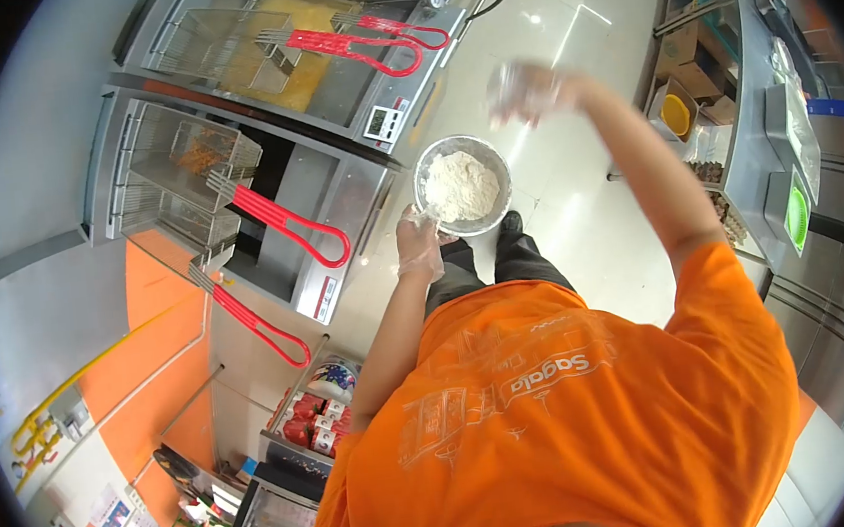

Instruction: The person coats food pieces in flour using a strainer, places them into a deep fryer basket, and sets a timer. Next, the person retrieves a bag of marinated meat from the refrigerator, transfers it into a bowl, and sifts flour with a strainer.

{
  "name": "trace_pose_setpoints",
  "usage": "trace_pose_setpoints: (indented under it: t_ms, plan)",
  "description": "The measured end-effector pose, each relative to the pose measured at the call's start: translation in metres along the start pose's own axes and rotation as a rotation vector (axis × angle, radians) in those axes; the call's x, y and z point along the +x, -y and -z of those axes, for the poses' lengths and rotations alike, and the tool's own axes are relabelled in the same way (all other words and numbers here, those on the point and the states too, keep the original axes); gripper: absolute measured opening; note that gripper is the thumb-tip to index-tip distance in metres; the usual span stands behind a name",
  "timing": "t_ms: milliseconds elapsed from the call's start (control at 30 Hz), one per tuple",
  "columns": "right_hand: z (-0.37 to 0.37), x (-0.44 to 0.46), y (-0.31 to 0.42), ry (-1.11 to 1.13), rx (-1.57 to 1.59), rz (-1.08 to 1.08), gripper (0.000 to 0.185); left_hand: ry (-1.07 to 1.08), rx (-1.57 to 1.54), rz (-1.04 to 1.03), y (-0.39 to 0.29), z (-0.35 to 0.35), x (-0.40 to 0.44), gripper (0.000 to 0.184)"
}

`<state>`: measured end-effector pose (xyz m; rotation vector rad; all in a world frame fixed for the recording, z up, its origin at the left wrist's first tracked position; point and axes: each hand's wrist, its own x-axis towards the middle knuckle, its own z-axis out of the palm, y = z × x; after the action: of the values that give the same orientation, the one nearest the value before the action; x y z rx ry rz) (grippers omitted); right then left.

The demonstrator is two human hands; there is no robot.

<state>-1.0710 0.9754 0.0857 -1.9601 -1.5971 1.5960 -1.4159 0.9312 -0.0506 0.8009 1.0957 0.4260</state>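
Two gloved hands are showing: the left hand (419, 240) is steadying a metal bowl (474, 227), its fingers pinching the rim, while the right hand (530, 91) is hovering apart from it, too blurred to tell whether its fingers are spread. The bowl is sitting just in front of the trousered legs (530, 262), carrying white powder (462, 187). Holding it seems to be the step in hand; any next move is calling for a level bowl.

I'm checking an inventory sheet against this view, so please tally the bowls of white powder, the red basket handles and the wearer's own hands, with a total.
Metal bowl of white powder: 1
Red basket handles: 4
Hands: 2, left hand and right hand
Total: 7
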Motion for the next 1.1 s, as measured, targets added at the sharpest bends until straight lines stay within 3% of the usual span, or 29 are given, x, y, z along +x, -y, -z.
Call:
trace_pose_setpoints:
  t_ms: [67,100,200,300,400,500,600,700,800,833,933,1100]
  plan:
    - [-0.071,-0.026,0.012,-0.231,-0.212,0.178,0.035,0.011,-0.018,-0.023,0.006,-0.010,0.012,0.030]
    - [-0.101,0.017,-0.055,-0.263,-0.545,0.414,0.027,-0.012,-0.020,-0.006,-0.001,-0.021,0.012,0.031]
    - [-0.122,0.022,-0.066,-0.248,-0.770,0.117,0.020,0.037,0.036,-0.029,-0.015,-0.040,0.012,0.039]
    - [-0.122,0.010,-0.075,-0.308,-0.859,0.085,0.014,0.055,0.093,-0.002,-0.012,-0.051,0.030,0.052]
    - [-0.111,-0.009,-0.093,-0.331,-0.729,0.010,0.014,0.103,0.169,0.003,-0.022,-0.077,0.030,0.051]
    - [-0.081,-0.083,-0.091,-0.341,-0.115,-0.206,0.023,0.212,0.211,0.004,-0.027,-0.120,0.025,0.045]
    - [-0.074,-0.171,-0.127,-0.502,0.388,-0.360,0.022,0.368,0.281,0.024,-0.028,-0.183,0.013,0.033]
    - [-0.106,-0.250,-0.225,-0.759,0.842,-0.051,0.020,0.557,0.355,0.045,-0.001,-0.264,0.001,0.030]
    - [-0.127,-0.353,-0.289,-0.836,1.099,-0.017,0.016,0.704,0.486,0.103,0.038,-0.367,-0.027,0.031]
    - [-0.133,-0.382,-0.308,-0.979,1.175,-0.004,0.016,0.731,0.511,0.142,0.052,-0.405,-0.030,0.031]
    - [-0.149,-0.492,-0.374,-1.012,1.260,-0.020,0.014,0.830,0.595,0.210,0.118,-0.509,-0.070,0.033]
    - [-0.183,-0.653,-0.462,-1.386,1.311,-0.161,0.012,0.897,0.615,0.298,0.232,-0.671,-0.151,0.036]
